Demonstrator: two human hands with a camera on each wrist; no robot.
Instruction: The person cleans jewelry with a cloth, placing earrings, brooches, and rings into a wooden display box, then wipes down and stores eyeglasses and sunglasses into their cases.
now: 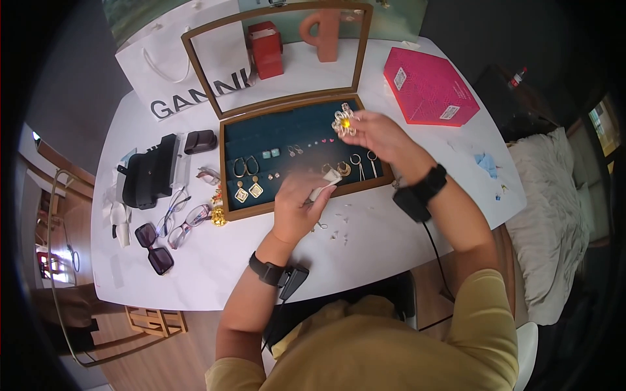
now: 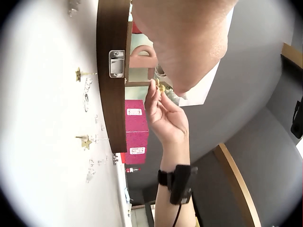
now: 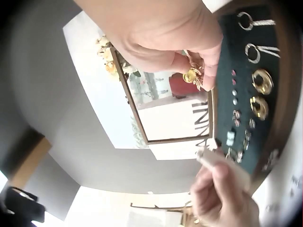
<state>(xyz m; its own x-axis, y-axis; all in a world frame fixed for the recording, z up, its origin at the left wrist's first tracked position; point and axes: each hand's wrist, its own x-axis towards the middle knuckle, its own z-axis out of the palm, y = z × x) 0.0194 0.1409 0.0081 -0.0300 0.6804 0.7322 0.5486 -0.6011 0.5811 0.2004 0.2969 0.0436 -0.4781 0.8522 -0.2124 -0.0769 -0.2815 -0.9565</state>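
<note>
My right hand pinches a flower-shaped piece of jewellery with a yellow centre, held above the right back of the jewellery box. Up close in the right wrist view, the flower jewellery shows gold between thumb and fingers. Over the box's front edge, my left hand grips a small, flat, whitish piece; its kind is blurred. That whitish piece sticks out past the thumb in the right wrist view. Pairs of earrings, among them gold hoops, lie on the dark teal lining under both hands.
The box's glass lid stands raised at the back. A white paper bag and a pink box flank it. Sunglasses, glasses and a black case lie at left. Tiny earrings are scattered in front.
</note>
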